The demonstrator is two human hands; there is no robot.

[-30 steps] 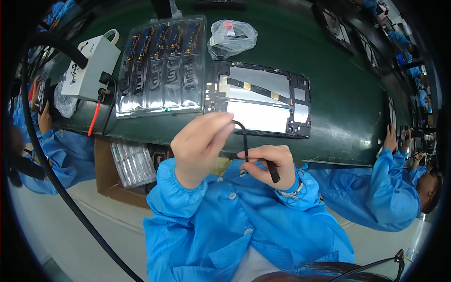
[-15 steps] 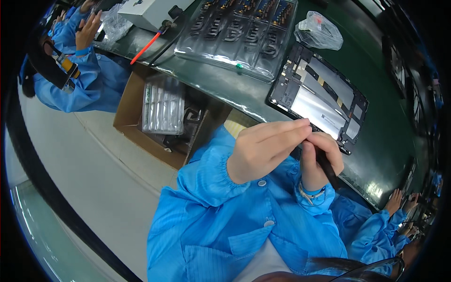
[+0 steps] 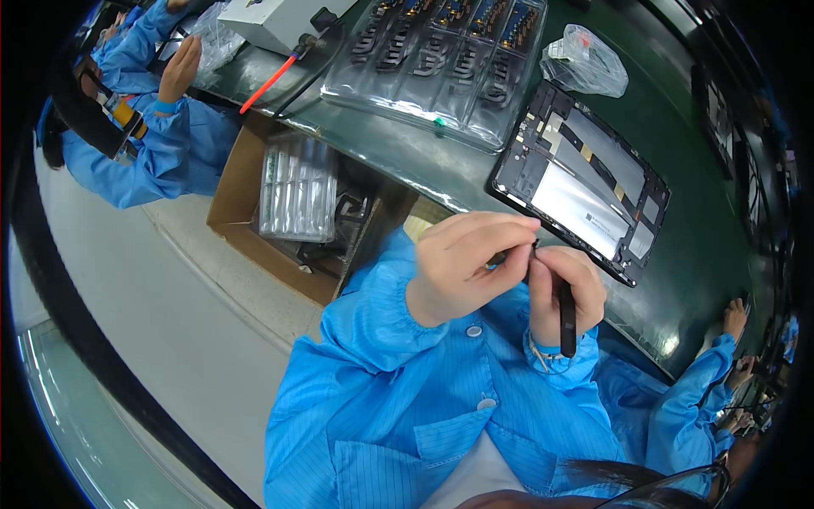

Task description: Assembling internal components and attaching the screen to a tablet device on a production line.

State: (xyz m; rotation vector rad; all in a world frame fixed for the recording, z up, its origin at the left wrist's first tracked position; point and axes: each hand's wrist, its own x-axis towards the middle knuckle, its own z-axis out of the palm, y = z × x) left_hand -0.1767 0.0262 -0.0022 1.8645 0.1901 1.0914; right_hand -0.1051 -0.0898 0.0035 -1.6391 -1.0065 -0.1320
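My two hands meet just in front of the bench edge, close to the near side of an opened tablet (image 3: pixel 572 220) with a silver panel and dark ribbon cables. The fingers of my left hand (image 3: pixel 466 267) are pinched at the tips around a small dark piece, too small to name. A slim black tool (image 3: pixel 567 322) is gripped in my right hand (image 3: pixel 572 284), its handle pointing down past the palm. My right fingertips nearly touch those of the left at the dark piece. The tool's working end is hidden among the fingers.
A clear plastic tray (image 3: pixel 424 119) of circuit boards lies behind the tablet's left side, a plastic bag (image 3: pixel 585 59) beyond. Below the bench edge, a cardboard box (image 3: pixel 233 195) holds clear trays. A red stick (image 3: pixel 268 85) points off a pale box (image 3: pixel 280 21). Co-workers sit on both sides.
Both hands have shifted slightly left. The black tool has turned from slanting to nearly vertical in my right hand, and a small dark piece now shows between the fingertips.
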